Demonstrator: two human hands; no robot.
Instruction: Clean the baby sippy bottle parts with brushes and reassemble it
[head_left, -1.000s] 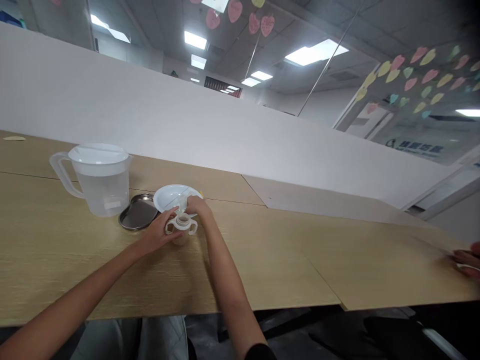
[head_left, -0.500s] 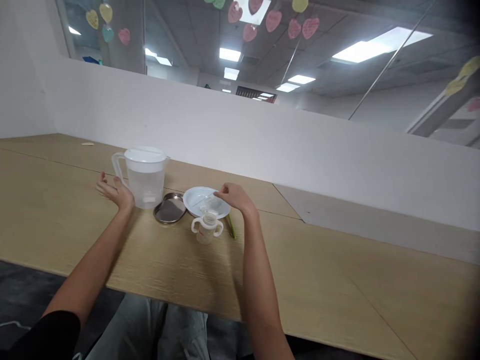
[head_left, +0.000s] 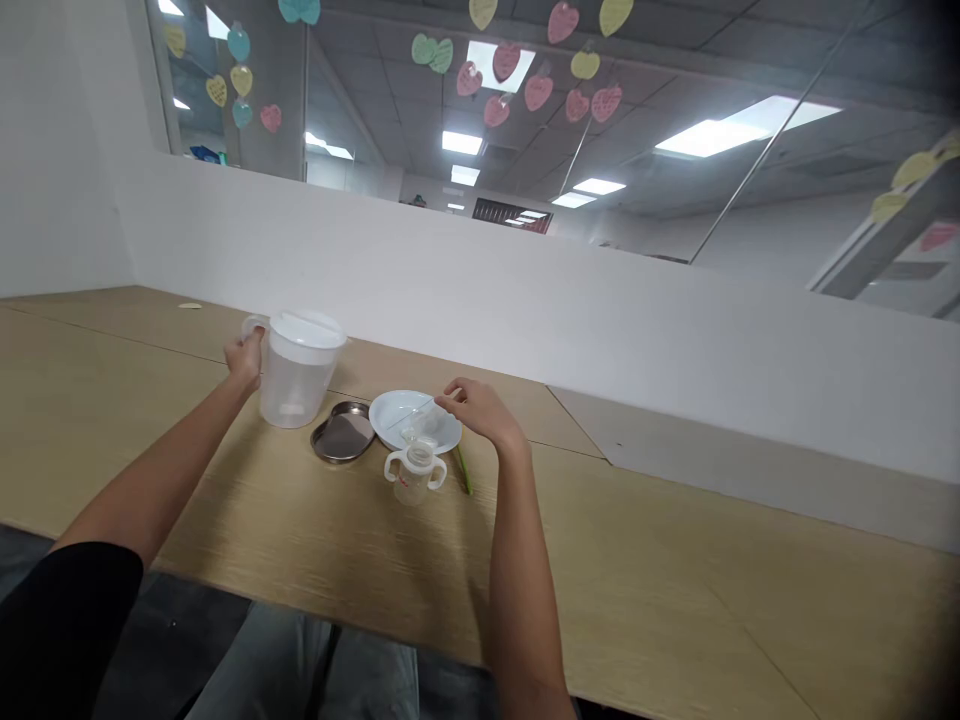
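My left hand (head_left: pixel 244 358) is closed around the handle of a translucent white pitcher (head_left: pixel 298 385), which has its lid on and is tilted a little. My right hand (head_left: pixel 480 408) is over the right side of a white plate (head_left: pixel 381 418), fingers pinched on a thin clear rod (head_left: pixel 414 412) that slants down leftward above the plate. Something clear sits on the plate, its shape hard to make out. In front of the plate stands a small clear baby bottle (head_left: pixel 411 486) with two white handles and an uncapped mouth.
A shiny metal kidney-shaped tray (head_left: pixel 343 437) lies between pitcher and plate. A thin green stick (head_left: pixel 464 470) rests right of the bottle. Farther back are a pale flat piece (head_left: pixel 190 306) and a white wall (head_left: pixel 450 290) under a window with heart-shaped notes.
My left hand has gone from open beside the pitcher to closed on its handle, and the pitcher now leans slightly. My right hand stays over the plate. The view has tipped up a little.
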